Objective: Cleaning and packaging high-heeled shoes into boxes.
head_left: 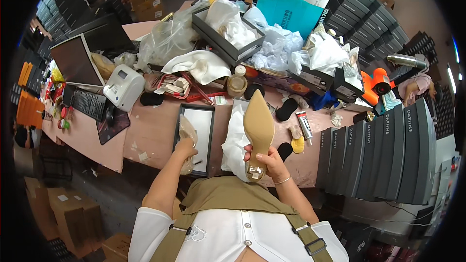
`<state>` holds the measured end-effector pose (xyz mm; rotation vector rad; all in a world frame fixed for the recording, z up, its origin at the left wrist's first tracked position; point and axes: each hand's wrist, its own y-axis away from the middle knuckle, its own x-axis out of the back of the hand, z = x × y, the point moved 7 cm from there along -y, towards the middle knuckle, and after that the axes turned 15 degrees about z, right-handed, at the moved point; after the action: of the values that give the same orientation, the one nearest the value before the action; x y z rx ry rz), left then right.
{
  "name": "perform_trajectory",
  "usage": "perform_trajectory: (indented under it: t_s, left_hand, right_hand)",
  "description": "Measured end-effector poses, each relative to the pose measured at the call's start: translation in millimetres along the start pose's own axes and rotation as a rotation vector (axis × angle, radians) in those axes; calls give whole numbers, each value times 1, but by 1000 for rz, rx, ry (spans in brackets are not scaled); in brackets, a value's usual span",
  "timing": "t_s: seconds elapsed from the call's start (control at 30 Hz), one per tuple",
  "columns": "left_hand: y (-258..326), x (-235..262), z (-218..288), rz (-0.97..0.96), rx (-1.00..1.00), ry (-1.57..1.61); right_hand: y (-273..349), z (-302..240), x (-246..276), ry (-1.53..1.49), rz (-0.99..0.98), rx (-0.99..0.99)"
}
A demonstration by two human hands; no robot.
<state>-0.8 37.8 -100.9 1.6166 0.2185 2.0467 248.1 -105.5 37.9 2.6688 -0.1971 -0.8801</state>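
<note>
One shoe, right grip; one translucent item, left

The shoe sole looks smooth with a soft sheen, its heel glossy and metallic; the white paper is thin, crumpled and matt. The stacked boxes look like smooth matt cardboard, the bag clear, glossy, wrinkled plastic, the bench dull and scuffed.

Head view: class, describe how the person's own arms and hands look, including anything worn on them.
White short sleeves leave both forearms bare. The left hand and right hand are ungloved. A thin, pale bracelet circles the right wrist; none shows on the left.
</note>
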Motion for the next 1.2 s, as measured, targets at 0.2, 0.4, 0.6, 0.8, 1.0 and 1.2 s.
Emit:
perform_trajectory:
  t_s: [0.2,0.4,0.6,0.8,1.0,1.2]
  left_hand:
    - [73,51,30,-17,56,1169]
    - [107,90,125,-300,-216,1551]
    - [95,78,116,-533,-37,1215]
    - [109,37,167,-769,414,1600]
    - [81,16,198,-786,463,1720]
    - [62,16,187,-829,473,1809]
  right_hand:
    - [4,16,4,-48,31,-90]
    - [2,8,-16,-115,38,-15]
    - [-23,3,36,1202,507,746]
    - [-43,2,26,407,205,260]
    - [-45,-54,123,1327,629,443]
    - [-59,-44,262,1798,746,259]
